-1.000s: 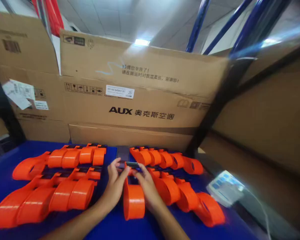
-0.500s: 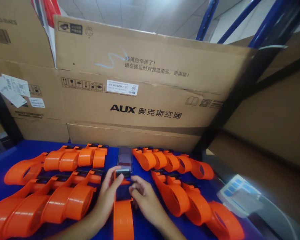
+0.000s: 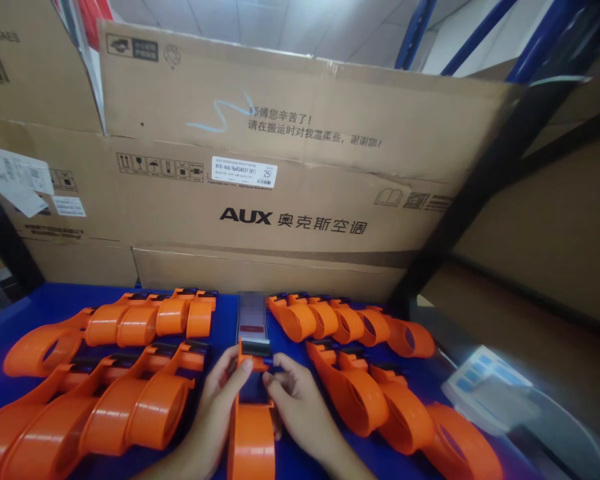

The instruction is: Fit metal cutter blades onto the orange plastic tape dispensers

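Between my hands is an orange plastic holder (image 3: 253, 433) with a curled band at its lower end and a black roller at its top. My left hand (image 3: 226, 393) grips its left edge, thumb on the front near the roller. My right hand (image 3: 293, 393) is at its right side, fingers bent around a small dark blue part (image 3: 267, 360) beside the roller. A dark, flat device (image 3: 253, 312) with a pale lower part lies just beyond the roller.
Rows of similar orange holders lie on the blue surface (image 3: 27, 298), left (image 3: 107, 417) and right (image 3: 400, 410). A large cardboard sheet (image 3: 290, 187) stands behind. At the right are a white-and-blue device (image 3: 485, 383) and a dark slanted post (image 3: 460, 220).
The held holder and both hands appear slightly further right and lower. My left thumb rests a little lower beside the roller, and more of the roller shows. The camera view has shifted slightly.
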`<state>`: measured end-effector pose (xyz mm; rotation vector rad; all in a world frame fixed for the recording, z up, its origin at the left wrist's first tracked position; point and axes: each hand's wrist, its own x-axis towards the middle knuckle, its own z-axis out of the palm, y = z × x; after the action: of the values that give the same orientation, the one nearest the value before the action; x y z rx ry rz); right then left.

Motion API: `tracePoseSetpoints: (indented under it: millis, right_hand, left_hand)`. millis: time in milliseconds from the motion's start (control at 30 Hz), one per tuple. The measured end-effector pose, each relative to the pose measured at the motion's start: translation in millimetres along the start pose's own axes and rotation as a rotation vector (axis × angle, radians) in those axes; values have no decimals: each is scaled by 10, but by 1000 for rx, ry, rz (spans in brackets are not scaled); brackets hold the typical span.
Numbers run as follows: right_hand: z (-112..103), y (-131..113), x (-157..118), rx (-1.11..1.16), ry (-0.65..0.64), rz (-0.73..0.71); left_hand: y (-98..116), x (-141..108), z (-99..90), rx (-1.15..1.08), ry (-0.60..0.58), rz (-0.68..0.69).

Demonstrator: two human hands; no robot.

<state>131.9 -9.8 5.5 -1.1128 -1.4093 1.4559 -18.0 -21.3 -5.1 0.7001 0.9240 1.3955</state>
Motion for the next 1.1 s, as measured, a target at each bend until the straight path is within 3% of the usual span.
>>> tracePoseSetpoints:
  millis: [333,600,1100]
  right_hand:
    - [24,30,2,-74,37,-36]
    - [19,-28,53,-92,109,-126]
    - [50,-168,-40,-182,81,-203]
  left_hand:
    - [-44,131,-64,73,-37,71]
    - [-17,126,-42,56,22,89]
    - [31,102,-18,89,26,116]
